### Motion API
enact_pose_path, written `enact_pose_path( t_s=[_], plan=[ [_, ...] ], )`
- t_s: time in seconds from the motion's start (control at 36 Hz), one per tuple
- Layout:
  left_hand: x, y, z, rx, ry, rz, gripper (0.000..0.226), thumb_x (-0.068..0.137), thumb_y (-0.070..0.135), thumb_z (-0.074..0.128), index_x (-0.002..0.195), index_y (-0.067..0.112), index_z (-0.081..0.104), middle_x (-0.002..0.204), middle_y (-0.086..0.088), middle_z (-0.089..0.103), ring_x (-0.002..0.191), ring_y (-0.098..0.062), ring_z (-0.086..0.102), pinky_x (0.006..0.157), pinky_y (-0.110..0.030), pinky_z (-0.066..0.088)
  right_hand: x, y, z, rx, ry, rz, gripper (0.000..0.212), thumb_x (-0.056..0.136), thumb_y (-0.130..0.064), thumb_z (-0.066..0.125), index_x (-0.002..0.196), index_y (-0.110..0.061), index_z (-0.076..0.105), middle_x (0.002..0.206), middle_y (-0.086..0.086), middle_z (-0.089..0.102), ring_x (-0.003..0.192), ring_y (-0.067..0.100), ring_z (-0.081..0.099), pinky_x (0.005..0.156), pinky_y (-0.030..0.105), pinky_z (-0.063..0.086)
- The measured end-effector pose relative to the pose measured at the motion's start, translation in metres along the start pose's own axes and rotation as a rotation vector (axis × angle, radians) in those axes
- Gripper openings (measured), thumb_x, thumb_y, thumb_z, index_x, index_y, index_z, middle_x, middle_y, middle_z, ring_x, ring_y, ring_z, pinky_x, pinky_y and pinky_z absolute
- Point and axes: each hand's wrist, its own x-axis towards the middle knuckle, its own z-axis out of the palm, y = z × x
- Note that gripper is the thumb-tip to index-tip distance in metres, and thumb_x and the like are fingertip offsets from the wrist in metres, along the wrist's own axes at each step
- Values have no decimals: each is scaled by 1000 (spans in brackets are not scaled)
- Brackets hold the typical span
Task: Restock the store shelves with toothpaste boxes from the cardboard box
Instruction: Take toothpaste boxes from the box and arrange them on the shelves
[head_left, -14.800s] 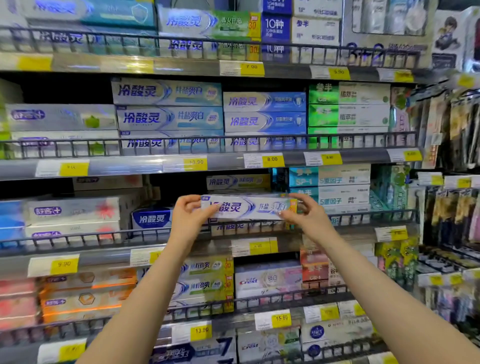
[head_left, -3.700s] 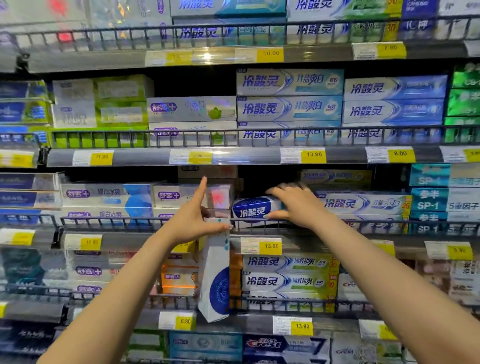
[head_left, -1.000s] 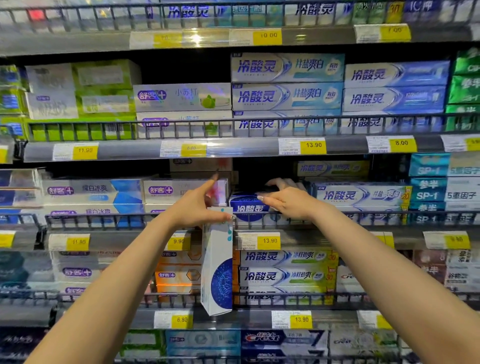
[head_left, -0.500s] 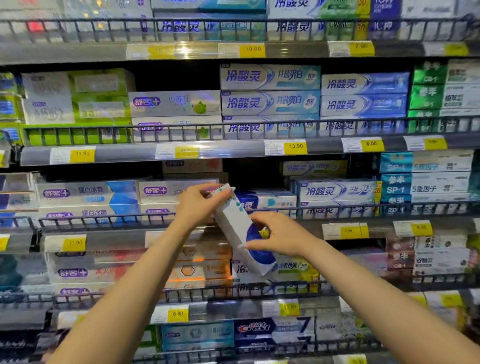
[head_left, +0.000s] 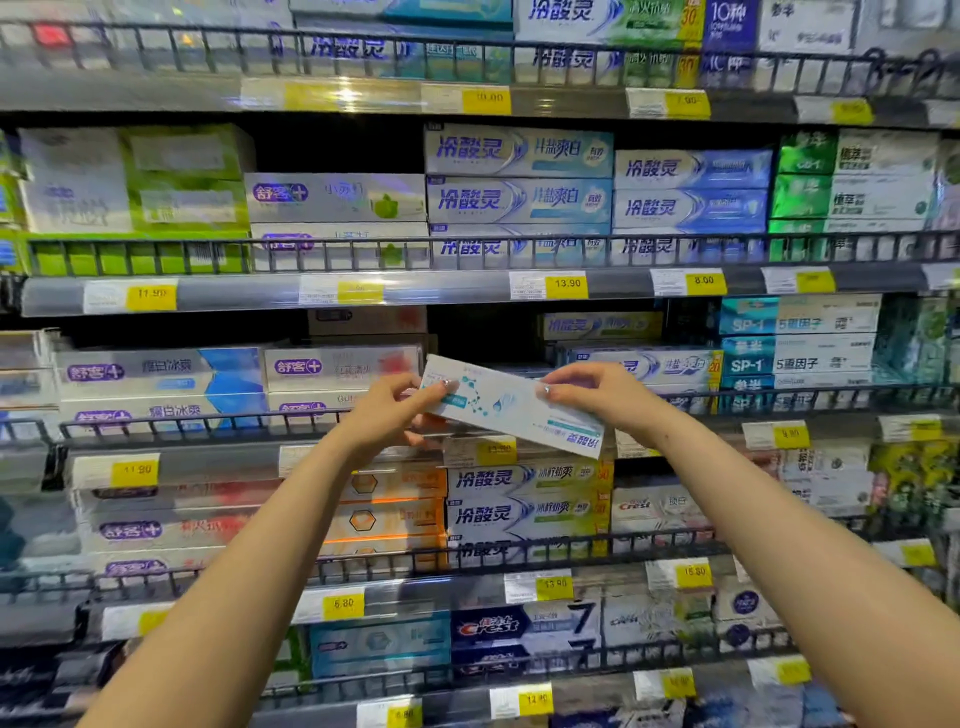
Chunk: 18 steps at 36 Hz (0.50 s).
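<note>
I hold one white and blue toothpaste box (head_left: 511, 402) in both hands in front of the middle shelf (head_left: 218, 434). It lies almost level, its right end tipped a little down, its print upside down. My left hand (head_left: 397, 410) pinches its left end. My right hand (head_left: 597, 397) grips its upper right part. Behind the box the shelf has a dark gap (head_left: 478, 332) between the purple-logo boxes (head_left: 340, 366) on the left and a stack of blue-lettered boxes (head_left: 644, 364) on the right. The cardboard box is not in view.
Wire rails (head_left: 467, 252) run along the front of every shelf, with yellow price tags (head_left: 566, 285) below them. The shelves above and below are packed with toothpaste boxes. Green boxes (head_left: 852, 176) stand at the upper right.
The box hung upright from my left hand a second ago while my right hand pushed a box on the shelf. Since then both hands have taken it and turned it nearly level.
</note>
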Motion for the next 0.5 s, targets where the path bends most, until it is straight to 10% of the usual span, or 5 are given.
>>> enact_pose_path(
  t_s=[0.14,0.25,0.39,0.5],
  plan=[
    [-2,-4,-1,-131,-93,-164,69,80,67,40,117,11,56,107,-18,66,93,-30,68,65,-35,57,-5,-4,8,-93,22,-165,31,74,-25,77,101,-30,63,109,-11,65,105,-2,59,90,17,47],
    [-6,-3,0,-204,-73,-164,53,79,49,60,114,10,58,111,-16,65,98,-24,66,69,-31,59,-16,-3,18,-240,-5,-242,47,70,-30,79,111,-30,57,113,-8,60,105,-4,54,89,7,43],
    [-11,-3,-4,-281,-27,20,34,70,17,72,100,7,60,107,-13,64,101,-28,64,73,-28,57,-25,15,11,-349,66,-39,80,69,-44,77,136,-28,38,137,-8,39,128,11,36,107,34,34],
    [-16,0,-2,-282,-75,197,52,62,7,82,108,19,60,115,-5,63,104,-21,64,86,-36,55,-34,23,7,0,-100,186,33,79,-36,70,107,-24,59,97,-10,70,101,17,64,89,35,53]
  ],
)
